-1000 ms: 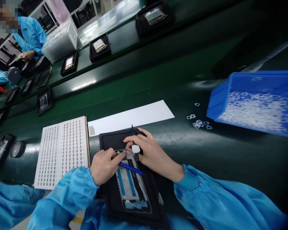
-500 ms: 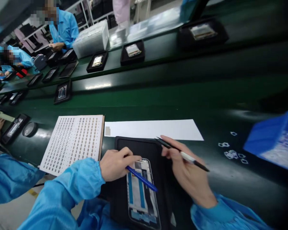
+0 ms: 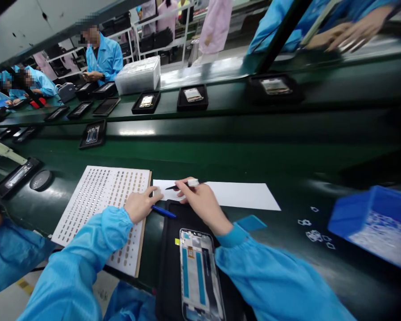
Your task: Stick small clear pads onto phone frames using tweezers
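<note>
My left hand point(image 3: 141, 204) is closed around a blue pen-like stick point(image 3: 165, 211). Its thumb and forefinger reach the left end of a white paper strip point(image 3: 243, 195); whether they touch it I cannot tell. Black tweezers with a white grip point(image 3: 193, 183) are pinched in my right hand point(image 3: 202, 203), their tips over the strip, pointing at my left fingertips. Below my hands, a phone frame point(image 3: 194, 276) with blue strips lies in a black tray point(image 3: 169, 267), and a small yellow-green tab point(image 3: 177, 241) shows at its upper left edge.
A white board of small parts in rows point(image 3: 96, 200) lies left, a round dish point(image 3: 40, 180) beyond it. To the right stand a blue bin of clear pieces point(image 3: 350, 209) and several loose ones. Trays with phone parts point(image 3: 193, 96) line the back ledge. Co-workers' hands show nearby.
Both hands have moved off the phone frame, up and left to the strip's left end. The blue stick came along in my left hand, the tweezers in my right. The view has tilted up.
</note>
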The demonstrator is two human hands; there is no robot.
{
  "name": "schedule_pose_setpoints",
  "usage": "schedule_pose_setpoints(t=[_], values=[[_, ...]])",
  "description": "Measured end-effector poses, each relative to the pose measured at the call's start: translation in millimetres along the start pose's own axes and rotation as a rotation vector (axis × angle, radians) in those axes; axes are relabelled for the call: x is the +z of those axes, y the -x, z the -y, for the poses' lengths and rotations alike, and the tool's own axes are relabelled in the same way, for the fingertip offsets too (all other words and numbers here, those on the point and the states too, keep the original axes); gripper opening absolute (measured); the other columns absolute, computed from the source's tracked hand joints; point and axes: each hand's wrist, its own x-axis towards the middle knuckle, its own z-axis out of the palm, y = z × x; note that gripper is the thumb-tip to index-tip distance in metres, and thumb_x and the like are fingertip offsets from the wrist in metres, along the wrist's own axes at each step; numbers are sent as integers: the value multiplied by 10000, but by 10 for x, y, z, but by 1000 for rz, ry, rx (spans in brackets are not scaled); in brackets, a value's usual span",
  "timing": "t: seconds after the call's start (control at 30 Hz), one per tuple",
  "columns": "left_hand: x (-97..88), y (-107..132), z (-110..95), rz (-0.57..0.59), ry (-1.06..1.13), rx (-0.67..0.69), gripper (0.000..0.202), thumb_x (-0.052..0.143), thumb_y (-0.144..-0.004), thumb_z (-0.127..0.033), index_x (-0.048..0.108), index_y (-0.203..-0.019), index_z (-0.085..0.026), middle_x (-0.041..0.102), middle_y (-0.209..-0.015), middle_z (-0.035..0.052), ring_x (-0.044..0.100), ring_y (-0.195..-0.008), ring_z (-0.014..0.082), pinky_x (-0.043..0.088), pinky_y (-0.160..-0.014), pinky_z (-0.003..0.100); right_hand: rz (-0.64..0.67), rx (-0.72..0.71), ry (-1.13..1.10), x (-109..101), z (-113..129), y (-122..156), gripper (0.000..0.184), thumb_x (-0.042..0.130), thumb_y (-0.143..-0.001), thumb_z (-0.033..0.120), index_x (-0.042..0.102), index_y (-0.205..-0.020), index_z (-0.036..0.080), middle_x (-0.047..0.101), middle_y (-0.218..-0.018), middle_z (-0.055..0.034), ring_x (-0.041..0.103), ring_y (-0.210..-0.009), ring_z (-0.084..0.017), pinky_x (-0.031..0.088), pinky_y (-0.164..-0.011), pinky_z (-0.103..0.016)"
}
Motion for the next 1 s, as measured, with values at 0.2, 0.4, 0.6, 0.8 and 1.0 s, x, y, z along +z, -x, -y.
schedule_pose_setpoints(t=[0.2, 0.4, 0.6, 0.8, 1.0], values=[[35, 3, 31, 8, 30, 0, 514, 525, -891, -130, 503, -1352, -357, 471, -1452, 66, 705, -860, 209, 573, -630, 312, -108, 17, 97, 267, -194, -281, 187, 616, -806, 373, 575, -770, 194, 696, -689, -68, 679, -649, -231, 534, -565, -306], [74, -2, 32, 8, 18, 17, 504, 503, -907, -152, 481, -1370, -351, 479, -1439, 100, 710, -754, 215, 578, -608, 353, -115, 36, 140, 286, -275, -311, 178, 652, -793, 348, 555, -747, 205, 698, -675, -42, 699, -698, -234, 517, -634, -303], [108, -6, 40, 5, 26, 24, 499, 506, -907, -157, 481, -1367, -350, 476, -1430, 122, 708, -731, 211, 572, -600, 350, -121, 42, 113, 300, -268, -294, 169, 664, -776, 333, 558, -724, 212, 700, -661, -29, 709, -721, -244, 499, -637, -302], [67, -11, 32, 25, 21, 21, 541, 520, -889, -129, 474, -1380, -351, 441, -1471, 96, 708, -795, 210, 571, -612, 326, -152, 34, -57, 207, -268, -309, 299, 651, -756, 482, 552, -745, 201, 704, -668, -73, 708, -695, -251, 508, -542, -289], [126, -2, 70, -78, 98, -6, 477, 531, -885, -135, 553, -1316, -340, 509, -1427, 59, 711, -825, 209, 575, -603, 308, -235, 24, -111, -357, -244, 265, 401, 715, -714, 572, 576, -696, 197, 607, -561, -27, 698, -701, -258, 473, -511, -264]])
